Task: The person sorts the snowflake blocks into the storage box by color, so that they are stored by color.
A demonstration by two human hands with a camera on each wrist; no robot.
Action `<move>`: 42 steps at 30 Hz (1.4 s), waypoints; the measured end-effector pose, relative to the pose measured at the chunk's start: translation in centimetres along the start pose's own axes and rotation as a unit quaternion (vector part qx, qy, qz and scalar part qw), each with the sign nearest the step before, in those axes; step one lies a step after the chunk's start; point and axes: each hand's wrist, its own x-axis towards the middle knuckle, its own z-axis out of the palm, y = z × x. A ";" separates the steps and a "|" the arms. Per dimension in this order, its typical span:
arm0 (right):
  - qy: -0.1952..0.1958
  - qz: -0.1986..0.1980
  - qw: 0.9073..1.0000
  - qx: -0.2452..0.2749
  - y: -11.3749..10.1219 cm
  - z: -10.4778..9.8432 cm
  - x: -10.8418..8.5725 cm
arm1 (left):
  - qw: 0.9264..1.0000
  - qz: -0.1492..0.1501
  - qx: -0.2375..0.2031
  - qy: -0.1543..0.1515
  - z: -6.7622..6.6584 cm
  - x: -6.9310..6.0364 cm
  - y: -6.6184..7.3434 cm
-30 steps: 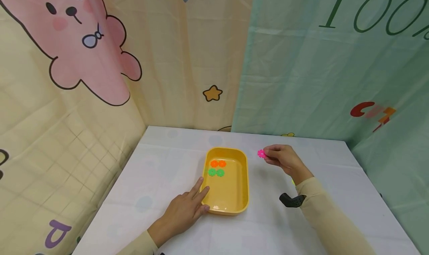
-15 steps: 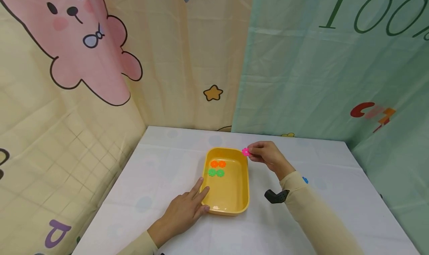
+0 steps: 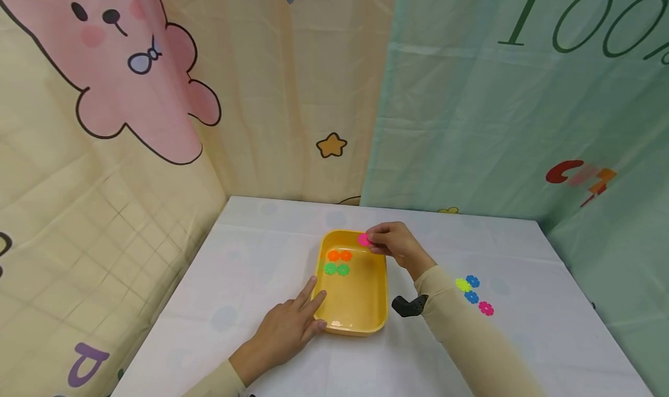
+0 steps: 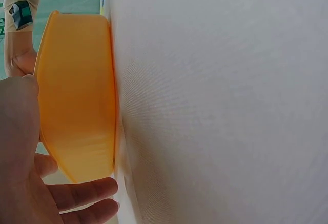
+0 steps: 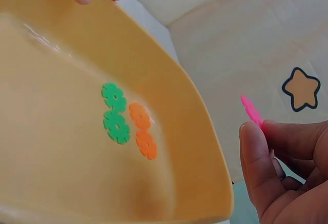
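Thumb and finger of the right hand (image 3: 395,245) pinch a pink notched flower-shaped disc (image 3: 363,239), raised at the far right corner of a glossy yellow rounded-rectangular tray (image 3: 355,310). Tray rests on the white cloth-covered counter (image 3: 251,257), nearer its far edge than its near edge. Left hand (image 3: 284,330), fingers extended and spread, touches the tray's left side. Two orange discs (image 3: 334,256) and two green discs (image 3: 330,269) lie inside, toward the far left corner. Between tray and counter's right edge lie one yellow disc (image 3: 462,285), two blue discs (image 3: 471,297) and a second pink disc (image 3: 486,308)
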 end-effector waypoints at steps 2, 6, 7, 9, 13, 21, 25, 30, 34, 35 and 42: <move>-0.005 0.000 1.000 -0.001 0.1 0.7 0.1 | 1.000 -0.003 -0.002 -0.004 0.0 0.0 0.0; -0.013 0.007 1.000 -0.004 0.3 2.1 0.2 | 1.000 -0.007 -0.007 -0.009 -0.1 -0.1 0.1; -0.016 0.009 1.000 -0.003 0.3 2.4 0.2 | 1.000 -0.007 -0.007 -0.009 -0.1 -0.1 0.1; -0.018 0.013 1.000 -0.001 0.3 3.0 0.3 | 1.000 -0.006 -0.008 -0.009 -0.1 -0.1 0.1; -0.023 0.019 1.000 -0.006 0.3 4.0 0.5 | 1.000 -0.005 -0.005 -0.006 -0.1 -0.1 0.1; -0.030 0.029 0.997 -0.067 0.9 5.9 0.3 | 1.000 -0.002 -0.002 0.001 -0.1 0.1 0.1; -0.027 0.042 0.993 -0.110 1.5 6.8 0.1 | 1.000 -0.003 -0.002 -0.001 -0.2 0.1 0.1; -0.043 0.044 0.989 -0.131 2.2 7.3 0.0 | 1.000 -0.006 0.001 -0.006 -0.3 0.1 0.1; -0.058 0.053 0.987 -0.137 2.5 7.6 -0.3 | 1.000 -0.006 0.003 -0.009 -0.3 0.1 0.1; -0.062 0.051 0.987 -0.140 2.5 7.7 -0.3 | 1.000 -0.006 0.003 -0.009 -0.3 0.1 0.1; -0.081 0.034 0.981 -0.170 3.0 8.7 -0.5 | 1.000 -0.007 0.005 -0.010 -0.1 0.2 0.0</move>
